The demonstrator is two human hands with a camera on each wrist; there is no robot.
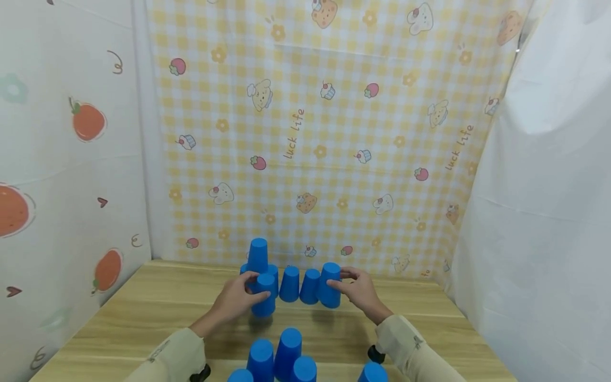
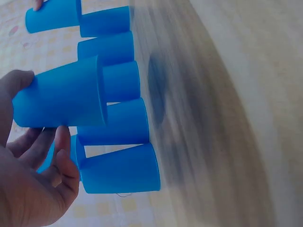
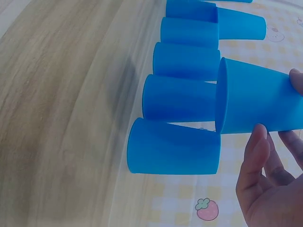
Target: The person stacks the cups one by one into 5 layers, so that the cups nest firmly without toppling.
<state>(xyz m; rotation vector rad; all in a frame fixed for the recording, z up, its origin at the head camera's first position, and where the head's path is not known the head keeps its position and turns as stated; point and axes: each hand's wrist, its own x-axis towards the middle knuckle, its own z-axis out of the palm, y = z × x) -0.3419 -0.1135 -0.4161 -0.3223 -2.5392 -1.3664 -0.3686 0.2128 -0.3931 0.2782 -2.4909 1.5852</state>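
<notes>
- At the far edge of a wooden table (image 1: 143,297), a person's left hand (image 1: 236,302) holds an upturned blue cup (image 1: 264,296) off the surface; its shadow shows on the wood beneath. The left wrist view has the thumb on one side of the cup (image 2: 61,97) and the fingers (image 2: 64,156) curled round the other.
- At about 3 o'clock from that cup, the right hand (image 1: 360,292) grips a second blue cup (image 1: 330,285), also mouth down and raised. In the right wrist view the fingers (image 3: 253,156) lie along the cup's (image 3: 258,97) wall, with a fingertip on its far side.
- Between the two held cups, a row of blue cups (image 1: 298,285) stands upside down on the table, just in front of the backdrop.
- At 12 o'clock from the left hand's cup, one more cup (image 1: 258,255) sits on top of the row's left end.
- At 6 o'clock, near the person, a loose cluster of blue cups (image 1: 281,358) stands mouth down between the beige sleeves (image 1: 410,345).
- Behind the table hangs a yellow checked cloth (image 1: 324,132) printed with cupcakes, strawberries and "luck life"; a white sheet with orange fruit (image 1: 88,121) hangs at 9 o'clock and a plain white sheet (image 1: 549,185) at 3 o'clock.
</notes>
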